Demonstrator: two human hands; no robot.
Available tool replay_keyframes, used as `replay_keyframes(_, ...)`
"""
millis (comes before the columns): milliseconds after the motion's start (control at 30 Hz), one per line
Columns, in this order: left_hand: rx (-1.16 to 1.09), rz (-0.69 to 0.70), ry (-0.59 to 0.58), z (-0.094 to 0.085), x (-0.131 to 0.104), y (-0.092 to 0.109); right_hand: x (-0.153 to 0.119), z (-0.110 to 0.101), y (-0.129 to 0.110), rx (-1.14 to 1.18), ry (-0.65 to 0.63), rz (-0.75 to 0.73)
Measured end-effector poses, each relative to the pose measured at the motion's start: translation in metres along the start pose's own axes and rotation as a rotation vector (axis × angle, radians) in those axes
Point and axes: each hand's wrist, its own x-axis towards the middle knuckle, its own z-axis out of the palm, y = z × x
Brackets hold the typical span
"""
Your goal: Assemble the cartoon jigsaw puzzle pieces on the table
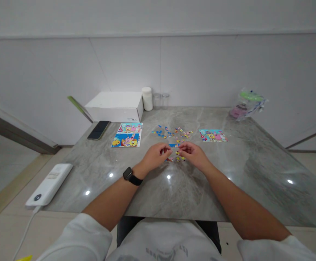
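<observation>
A short blue strip of jigsaw puzzle pieces [173, 145] lies between my two hands. My left hand [155, 156], with a black watch on its wrist, is curled closed, its fingertips at the strip's left end. On the other side my right hand [195, 155] is pinched at the strip's right end. Fingers partly hide what each one grips. Close below are several loose yellow pieces [178, 158] and a pinkish piece [170, 159]. Beyond my hands several blue pieces [159, 133] and yellow-pink pieces [185, 134] are scattered on the grey marbled table [163, 192].
Two cartoon picture sheets [126, 140] lie left, beside a phone [99, 129]. A finished-looking cartoon puzzle [213, 135] lies right. A white box [114, 105], white bottle [147, 98], two glasses [161, 101] and bagged item [246, 105] stand behind. A white power bank [50, 184] rests front left.
</observation>
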Motion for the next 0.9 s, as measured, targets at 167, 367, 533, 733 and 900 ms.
replay_keyframes(167,-0.019,0.006,-0.069,0.013,-0.003,-0.008,-0.005,0.009,0.001,-0.019,-0.031,-0.002)
replay_keyframes(367,-0.143,-0.026,-0.047,0.022,-0.004,-0.019,-0.011,0.013,-0.003,-0.077,-0.018,-0.037)
replay_keyframes(533,-0.313,-0.161,0.048,0.024,-0.004,-0.023,-0.013,0.001,-0.009,-0.392,0.1,-0.251)
replay_keyframes(733,-0.281,-0.15,0.043,0.026,-0.004,-0.025,-0.016,0.001,-0.01,-0.655,0.002,-0.522)
replay_keyframes(900,-0.278,-0.123,0.008,0.03,-0.007,-0.019,-0.021,0.009,-0.017,-0.7,-0.052,-0.553)
